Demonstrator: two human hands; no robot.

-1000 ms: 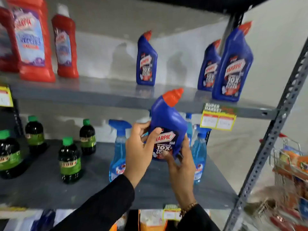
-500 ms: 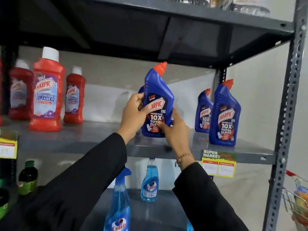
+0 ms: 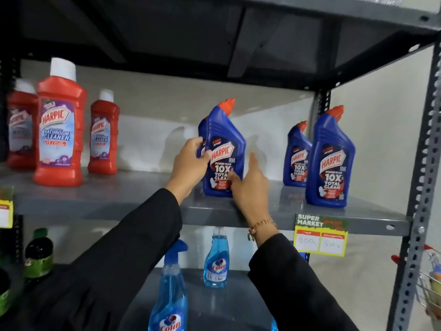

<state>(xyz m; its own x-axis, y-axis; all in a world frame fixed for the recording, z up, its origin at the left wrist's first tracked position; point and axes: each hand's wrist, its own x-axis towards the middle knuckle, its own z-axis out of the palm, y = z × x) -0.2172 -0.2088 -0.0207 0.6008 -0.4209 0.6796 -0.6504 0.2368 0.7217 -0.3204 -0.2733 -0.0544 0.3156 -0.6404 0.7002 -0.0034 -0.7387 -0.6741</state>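
Blue bottle (image 3: 226, 130) | left fingers (image 3: 193, 142) wrapped round | right fingers (image 3: 253, 161) straight, touching

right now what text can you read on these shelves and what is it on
"HARPIC POWER PLUS 10X TOTAL CLEAN": blue bottle that the left hand grips
Same wording: front right blue bottle
"HARPIC BATHROOM CLEANER 10X": big red bottle
"Colin": spray bottle
"SUPER MARKET": yellow shelf tag; its handwritten prices look like "600" and "500"
Small print on labels: too blurred to read.

cam: on my head | faces: forward, level with grey shelf (image 3: 107, 199) | range: near, within my reach | mid-frame: blue bottle (image 3: 226, 130) between my left hand (image 3: 188, 166), right hand (image 3: 250, 187)
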